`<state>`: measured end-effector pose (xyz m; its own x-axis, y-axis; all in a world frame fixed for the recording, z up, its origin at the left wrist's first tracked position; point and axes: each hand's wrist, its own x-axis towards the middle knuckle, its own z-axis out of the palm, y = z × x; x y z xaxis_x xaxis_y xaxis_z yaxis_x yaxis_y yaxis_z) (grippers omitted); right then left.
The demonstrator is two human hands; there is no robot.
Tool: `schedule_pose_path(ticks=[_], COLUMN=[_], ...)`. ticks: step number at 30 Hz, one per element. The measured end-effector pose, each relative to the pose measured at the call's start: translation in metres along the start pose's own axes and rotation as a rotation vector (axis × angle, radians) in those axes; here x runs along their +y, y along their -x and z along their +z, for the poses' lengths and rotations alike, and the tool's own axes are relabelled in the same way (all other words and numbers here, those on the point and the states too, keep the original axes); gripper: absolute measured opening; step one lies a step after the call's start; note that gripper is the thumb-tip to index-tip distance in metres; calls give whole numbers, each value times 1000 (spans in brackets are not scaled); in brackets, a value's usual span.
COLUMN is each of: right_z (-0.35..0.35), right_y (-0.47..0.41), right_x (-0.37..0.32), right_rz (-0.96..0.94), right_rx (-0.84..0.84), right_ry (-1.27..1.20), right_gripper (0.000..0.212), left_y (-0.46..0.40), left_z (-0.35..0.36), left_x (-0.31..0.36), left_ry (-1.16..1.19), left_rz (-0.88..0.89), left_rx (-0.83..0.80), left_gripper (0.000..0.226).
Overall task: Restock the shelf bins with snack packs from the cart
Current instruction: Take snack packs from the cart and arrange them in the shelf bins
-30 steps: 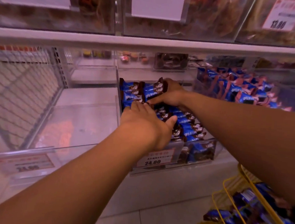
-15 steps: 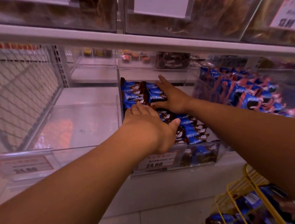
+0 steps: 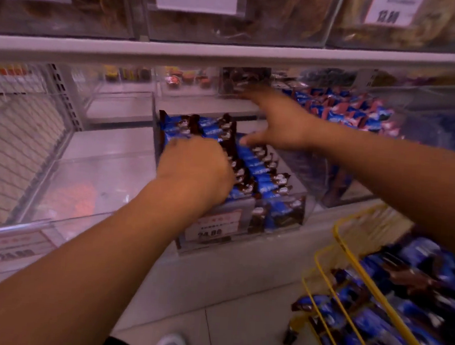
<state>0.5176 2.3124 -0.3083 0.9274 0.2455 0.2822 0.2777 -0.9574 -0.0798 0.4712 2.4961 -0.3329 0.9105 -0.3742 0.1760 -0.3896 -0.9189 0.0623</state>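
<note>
I see my left hand (image 3: pixel 194 169) curled on the snack packs (image 3: pixel 259 169) in the bin (image 3: pixel 282 220); my right hand (image 3: pixel 282 125) spreads wide above it.

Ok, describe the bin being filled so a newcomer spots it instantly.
Look under the long white shelf rail, at the row of clear plastic bins. It is the middle bin, packed with neat rows of blue-and-brown snack packs; the clear bin to its left has no packs.

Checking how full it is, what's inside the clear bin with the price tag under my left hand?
The bin holds rows of blue-and-brown snack packs. The left hand covers the rows beneath it.
</note>
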Motion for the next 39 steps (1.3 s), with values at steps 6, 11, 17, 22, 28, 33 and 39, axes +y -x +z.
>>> schedule_pose_path(ticks=[6,11,17,22,28,33,39], right_z=[-76,-41,1,20,25,18,1], right_y=[196,280,304,314,316,310,307], right_x=[42,86,84,71,78,84,90], right_rz=[54,376,307,150,79,287,472], right_rx=[181,-1048,-1187,-1465,-1443,-1616,-1658], right_ry=[6,25,23,196,176,185,5], right_gripper=[46,77,117,89,53,45,35], left_y=[18,45,47,55,62,63,68], left_z=[-15,7,69,97,98,99,98], left_x=[78,183,249,272,269,266,274], left_ry=[390,271,-308,-488,-332,-230,-271], left_rz=[501,954,849,959,955,891,917], left_rx=[411,18,-773,-918,-1038,-1173,-1178], left_gripper=[33,29,58,63,56,90,72])
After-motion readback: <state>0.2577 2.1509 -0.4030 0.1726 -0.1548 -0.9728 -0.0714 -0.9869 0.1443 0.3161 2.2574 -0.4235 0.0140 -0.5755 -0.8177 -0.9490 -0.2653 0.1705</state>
